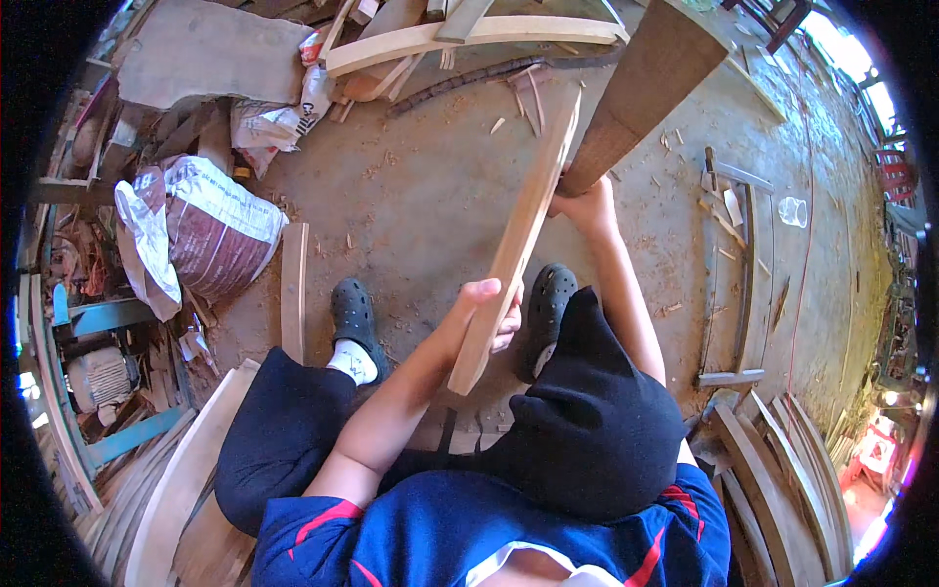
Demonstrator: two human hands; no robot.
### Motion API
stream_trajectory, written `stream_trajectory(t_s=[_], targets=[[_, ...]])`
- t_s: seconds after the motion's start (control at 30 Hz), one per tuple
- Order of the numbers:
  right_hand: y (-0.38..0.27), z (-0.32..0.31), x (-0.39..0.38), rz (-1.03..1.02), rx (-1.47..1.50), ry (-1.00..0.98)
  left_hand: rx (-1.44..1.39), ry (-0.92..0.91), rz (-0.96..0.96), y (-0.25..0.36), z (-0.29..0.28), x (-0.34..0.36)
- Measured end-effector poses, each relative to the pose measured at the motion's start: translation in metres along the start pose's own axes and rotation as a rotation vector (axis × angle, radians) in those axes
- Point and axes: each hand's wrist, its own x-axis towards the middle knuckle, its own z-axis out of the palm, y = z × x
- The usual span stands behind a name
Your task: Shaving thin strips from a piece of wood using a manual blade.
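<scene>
A pale, straight-edged wooden slat [514, 249] slants up and away in front of me, its far end narrowing to a point. My left hand [494, 311] is closed around its nearer part, thumb on top. Beyond, my right hand [590, 208] grips the narrow end of a broad brown wedge-shaped piece [648, 93] that widens toward the top of the view; whether it is a blade or a board I cannot tell. The slat passes just left of this hand and partly covers its fingers.
Curved wooden pieces [469, 35] are heaped at the far side. A bulging sack [220, 220] stands left, near a short board [293, 293]. On the right lies a wooden frame [751, 274] beside a clear cup [793, 211]. Curved slats [768, 479] are stacked at lower right; shavings litter the floor.
</scene>
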Motion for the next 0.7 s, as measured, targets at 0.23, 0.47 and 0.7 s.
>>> stream_trajectory(t_s=[0.23,0.47,0.7], targets=[[-0.003,-0.001,-0.001,-0.099,0.052,-0.015,-0.003,0.137,-0.067,-0.004,-0.012,0.0],[0.005,0.002,-0.001,-0.123,0.076,-0.005,0.087,-0.209,0.359,-0.013,-0.021,0.0],[0.003,0.006,-0.001,-0.086,0.093,0.075,0.03,-0.107,0.171,-0.013,-0.026,0.001]])
